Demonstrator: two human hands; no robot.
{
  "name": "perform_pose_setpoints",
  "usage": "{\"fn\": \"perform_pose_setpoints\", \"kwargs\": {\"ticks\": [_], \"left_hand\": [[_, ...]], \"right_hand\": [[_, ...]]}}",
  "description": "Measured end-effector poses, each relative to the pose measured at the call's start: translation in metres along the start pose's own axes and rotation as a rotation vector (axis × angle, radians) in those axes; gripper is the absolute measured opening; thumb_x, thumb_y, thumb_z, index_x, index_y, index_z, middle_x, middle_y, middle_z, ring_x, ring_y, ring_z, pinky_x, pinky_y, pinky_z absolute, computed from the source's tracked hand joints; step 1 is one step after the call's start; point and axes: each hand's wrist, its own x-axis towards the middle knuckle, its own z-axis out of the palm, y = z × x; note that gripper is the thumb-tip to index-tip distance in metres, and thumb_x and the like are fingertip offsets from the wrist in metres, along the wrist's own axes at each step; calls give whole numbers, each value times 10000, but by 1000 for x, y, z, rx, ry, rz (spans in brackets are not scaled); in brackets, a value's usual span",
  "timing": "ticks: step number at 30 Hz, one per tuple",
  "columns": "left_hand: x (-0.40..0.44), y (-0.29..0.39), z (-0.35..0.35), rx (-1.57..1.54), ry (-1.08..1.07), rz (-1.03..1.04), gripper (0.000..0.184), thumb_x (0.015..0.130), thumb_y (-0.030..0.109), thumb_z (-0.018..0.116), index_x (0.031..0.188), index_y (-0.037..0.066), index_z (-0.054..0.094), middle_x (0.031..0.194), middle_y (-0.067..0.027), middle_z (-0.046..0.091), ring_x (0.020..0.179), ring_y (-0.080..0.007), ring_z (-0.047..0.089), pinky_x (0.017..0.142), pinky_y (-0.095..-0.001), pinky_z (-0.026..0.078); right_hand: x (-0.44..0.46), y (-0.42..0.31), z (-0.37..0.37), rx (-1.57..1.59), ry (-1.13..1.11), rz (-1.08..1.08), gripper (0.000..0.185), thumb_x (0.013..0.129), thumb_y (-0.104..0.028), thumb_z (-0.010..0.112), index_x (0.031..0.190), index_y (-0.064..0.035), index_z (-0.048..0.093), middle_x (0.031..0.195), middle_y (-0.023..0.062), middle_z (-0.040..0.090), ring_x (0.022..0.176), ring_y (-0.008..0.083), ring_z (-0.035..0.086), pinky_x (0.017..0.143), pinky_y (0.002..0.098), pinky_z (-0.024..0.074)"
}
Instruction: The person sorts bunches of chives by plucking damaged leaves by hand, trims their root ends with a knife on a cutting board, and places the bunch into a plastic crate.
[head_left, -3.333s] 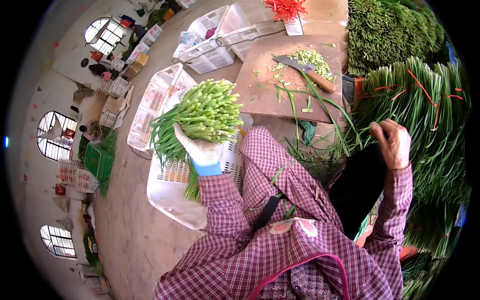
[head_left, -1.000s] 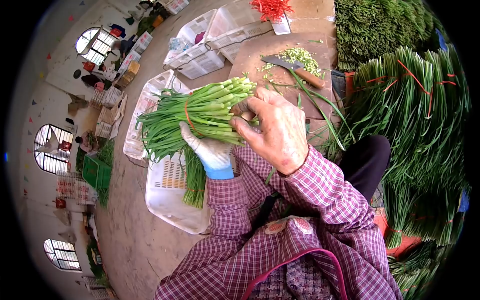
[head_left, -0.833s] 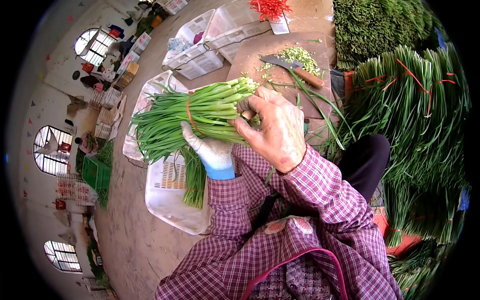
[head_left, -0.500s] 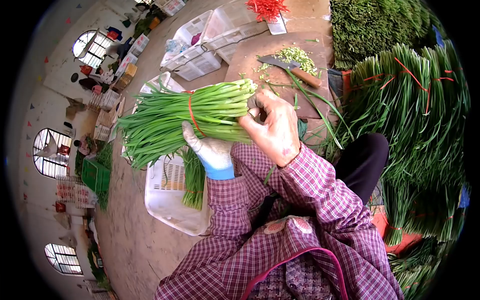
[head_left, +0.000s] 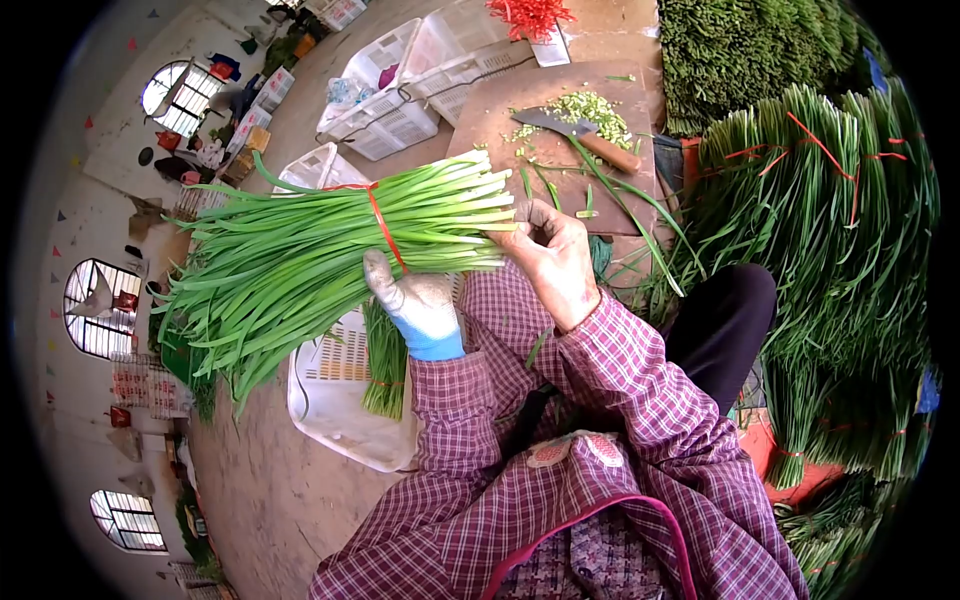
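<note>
My left hand (head_left: 415,305), in a white and blue glove, is closed around the underside of a big bunch of garlic chives (head_left: 330,225). A red band circles the bunch; its long green leaves spread to the left and its pale cut ends point right. At those ends my bare right hand (head_left: 555,260) pinches a chive stalk between thumb and fingers. Beyond the hands, a knife (head_left: 555,123) with a wooden handle (head_left: 610,153) lies on a brown board (head_left: 490,110) among chopped bits (head_left: 600,108) and loose leaves.
Below the bunch stands a white plastic basket (head_left: 350,440) holding a smaller tied bunch (head_left: 383,380). More white crates (head_left: 380,125) and red ties (head_left: 530,15) are at the back. Stacked chives (head_left: 800,220) fill the right side. People are in the far left background.
The bunch has turned a little, its leaves now reaching farther left and fanning lower. My right hand has shifted slightly and its fingers have closed at the stalk ends.
</note>
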Motion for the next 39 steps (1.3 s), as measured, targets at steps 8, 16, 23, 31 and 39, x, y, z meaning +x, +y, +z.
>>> {"fn": "perform_pose_setpoints", "kwargs": {"ticks": [8,16,23,31,39], "left_hand": [[1,-1,-6,48,-29,21,721,827,432,651,1409,105,377,1379,-134,431,1248,-295,433,1055,-511,368],[11,5,-8,-139,-17,-98,764,807,516,674,1393,99,414,1404,-129,432,1268,-298,423,1071,-526,331],[33,32,-41,-371,135,-321,888,731,636,671,1417,150,386,1463,-157,346,1306,-382,370,1025,-655,320],[33,18,-39,-223,143,-280,793,794,623,608,1409,161,417,1432,-135,410,1298,-382,388,1031,-635,337],[32,-8,-39,-398,-167,-316,686,859,583,539,1374,138,454,1372,-134,472,1225,-323,481,1003,-531,431]], "right_hand": [[7,-17,-8,-310,104,-249,185,759,-79,666,710,16,515,679,30,443,582,87,436,535,257,365],[34,-13,-93,-78,330,-308,115,844,-87,644,748,-65,585,717,-56,515,646,42,415,605,202,364],[31,-21,-257,-374,662,-435,148,904,-217,641,920,-73,667,791,-62,588,672,19,450,609,174,353],[-1,-51,-174,-1438,299,-402,169,851,-209,653,1001,-138,687,920,42,636,881,233,613,772,344,514],[3,-80,-8,-796,-242,-994,542,707,-266,745,1225,-267,586,1189,5,552,1108,225,528,933,394,456]]}}
